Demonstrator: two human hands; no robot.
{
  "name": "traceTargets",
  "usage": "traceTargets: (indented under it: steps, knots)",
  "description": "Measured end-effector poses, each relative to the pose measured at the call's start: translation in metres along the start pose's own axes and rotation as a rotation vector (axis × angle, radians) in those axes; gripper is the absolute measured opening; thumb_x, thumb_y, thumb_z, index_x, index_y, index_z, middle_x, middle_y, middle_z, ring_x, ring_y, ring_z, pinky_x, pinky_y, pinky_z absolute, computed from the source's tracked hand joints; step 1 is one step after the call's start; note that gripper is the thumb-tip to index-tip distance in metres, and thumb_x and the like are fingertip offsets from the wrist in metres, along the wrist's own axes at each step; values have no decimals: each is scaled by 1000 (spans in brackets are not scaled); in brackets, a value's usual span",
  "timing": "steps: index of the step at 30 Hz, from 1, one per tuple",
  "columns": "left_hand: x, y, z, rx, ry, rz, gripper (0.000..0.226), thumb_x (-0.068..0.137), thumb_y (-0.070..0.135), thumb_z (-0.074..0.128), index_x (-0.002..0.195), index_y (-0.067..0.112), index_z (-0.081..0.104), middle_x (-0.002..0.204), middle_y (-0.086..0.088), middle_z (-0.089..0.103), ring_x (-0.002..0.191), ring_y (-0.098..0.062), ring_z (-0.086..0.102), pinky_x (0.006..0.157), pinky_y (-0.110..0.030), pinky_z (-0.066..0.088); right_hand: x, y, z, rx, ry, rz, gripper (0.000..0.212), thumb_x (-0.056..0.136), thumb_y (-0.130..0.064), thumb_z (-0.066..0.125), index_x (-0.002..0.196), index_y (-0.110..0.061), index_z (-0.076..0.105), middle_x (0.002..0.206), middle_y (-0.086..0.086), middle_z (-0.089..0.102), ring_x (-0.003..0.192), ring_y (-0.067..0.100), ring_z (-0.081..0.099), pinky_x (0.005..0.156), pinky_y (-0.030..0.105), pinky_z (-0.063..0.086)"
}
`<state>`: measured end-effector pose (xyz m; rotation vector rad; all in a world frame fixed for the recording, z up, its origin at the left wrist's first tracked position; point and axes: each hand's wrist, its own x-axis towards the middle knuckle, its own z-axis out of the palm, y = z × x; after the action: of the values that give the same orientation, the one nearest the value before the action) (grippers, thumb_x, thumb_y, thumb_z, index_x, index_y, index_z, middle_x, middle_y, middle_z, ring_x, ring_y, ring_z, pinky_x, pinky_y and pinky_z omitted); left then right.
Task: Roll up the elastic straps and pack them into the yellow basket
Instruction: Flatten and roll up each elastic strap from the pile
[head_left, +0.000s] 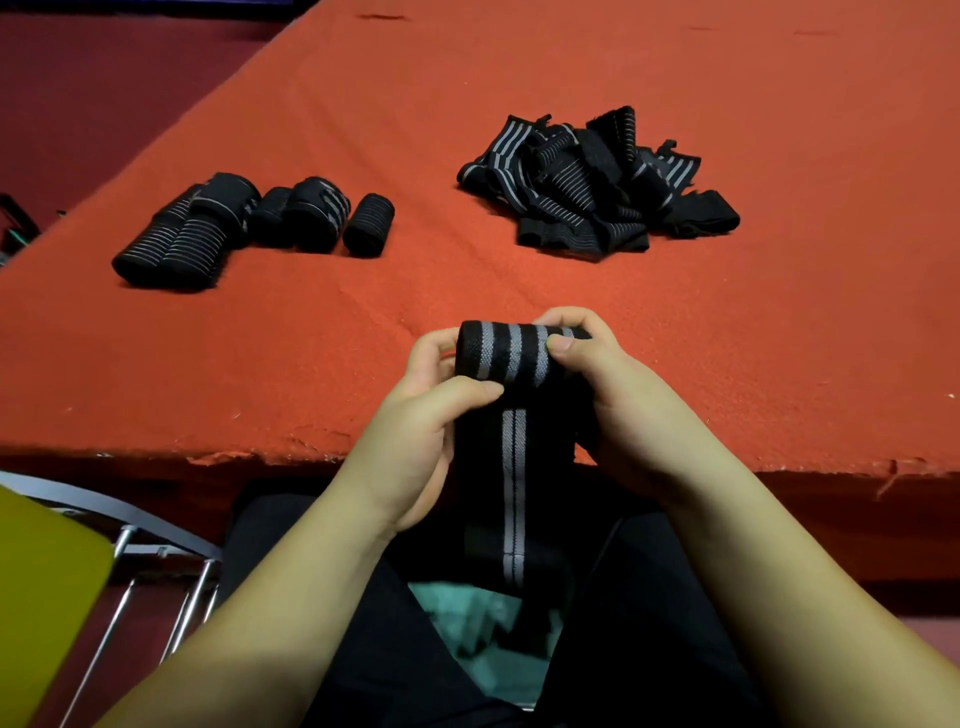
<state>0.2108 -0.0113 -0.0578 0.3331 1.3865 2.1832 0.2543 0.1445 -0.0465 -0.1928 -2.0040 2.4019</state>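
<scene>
Both hands hold one black elastic strap with grey stripes (511, 358) just above the near edge of the orange table (363, 338). Its top is partly rolled, and its loose tail hangs down over my lap. My left hand (415, 431) grips the roll's left side with the thumb on the front. My right hand (613, 395) pinches the right end, thumb on top. Several rolled straps (249, 223) lie in a row at the left. A heap of unrolled straps (597, 182) lies at the right. A yellow surface (41, 597) shows at the lower left, cut off by the frame; I cannot tell if it is the basket.
The table's near edge is frayed. A metal chair frame (156, 551) stands below it at the left, beside the yellow surface. Dark red floor lies beyond the table's left side. Bare orange cloth lies between the two groups of straps.
</scene>
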Motion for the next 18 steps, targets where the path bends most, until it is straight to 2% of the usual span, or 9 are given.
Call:
traceTargets:
  steps: [3, 6, 8, 10, 12, 14, 16, 18]
  knots:
    - [-3, -3, 2, -22, -9, -87, 32, 88, 1, 52, 118, 10, 58, 103, -10, 71, 98, -21, 68, 88, -35, 53, 0, 5, -2, -12, -10, -24, 15, 82, -28, 52, 89, -38, 61, 87, 2, 54, 81, 22, 46, 67, 36, 35]
    - [-5, -4, 5, -55, -25, -85, 35, 78, 7, 62, 112, 12, 58, 98, -12, 70, 95, -23, 68, 87, -37, 54, -4, 10, -5, -122, -33, -60, 21, 82, -28, 51, 95, -43, 56, 83, -6, 55, 76, 15, 48, 66, 31, 38]
    - [-5, -5, 7, -70, -14, -72, 32, 80, 24, 69, 109, 14, 56, 95, -10, 70, 93, -22, 68, 88, -39, 53, -6, 12, -5, -214, -44, -113, 26, 83, -27, 51, 97, -48, 52, 78, -15, 55, 72, 7, 51, 66, 26, 40]
    - [-5, -6, 9, -28, 26, -63, 46, 77, 43, 69, 110, 15, 56, 101, -9, 71, 102, -23, 68, 95, -41, 52, -9, 13, -5, -262, -60, -150, 28, 84, -25, 50, 98, -49, 50, 77, -20, 55, 70, 1, 52, 65, 19, 42]
    - [-5, -6, 9, 7, 46, -47, 51, 76, 46, 68, 113, 13, 55, 105, -10, 72, 107, -25, 67, 99, -43, 50, -8, 14, -4, -264, -68, -142, 28, 84, -25, 50, 97, -50, 51, 76, -23, 55, 69, -1, 52, 64, 16, 42]
    - [-5, -7, 8, 5, 46, -35, 43, 83, 38, 68, 114, 10, 55, 104, -10, 71, 104, -23, 68, 95, -40, 51, -5, 16, -2, -204, -39, -100, 21, 82, -33, 54, 93, -51, 54, 78, -21, 57, 72, 0, 55, 68, 20, 43]
    - [-5, -7, 7, 22, 39, -11, 34, 85, 28, 64, 113, 10, 54, 98, -5, 71, 97, -18, 68, 86, -33, 54, -1, 21, -3, -185, 20, -53, 13, 80, -54, 54, 91, -49, 58, 81, -21, 61, 78, 0, 58, 79, 29, 45]
    - [-5, -8, 4, 50, 9, 17, 31, 87, 18, 64, 115, 9, 53, 94, -3, 69, 93, -16, 67, 80, -29, 55, -1, 21, -5, -290, 20, 2, 36, 80, -73, 42, 99, -47, 57, 89, -23, 65, 89, 0, 61, 93, 35, 45]
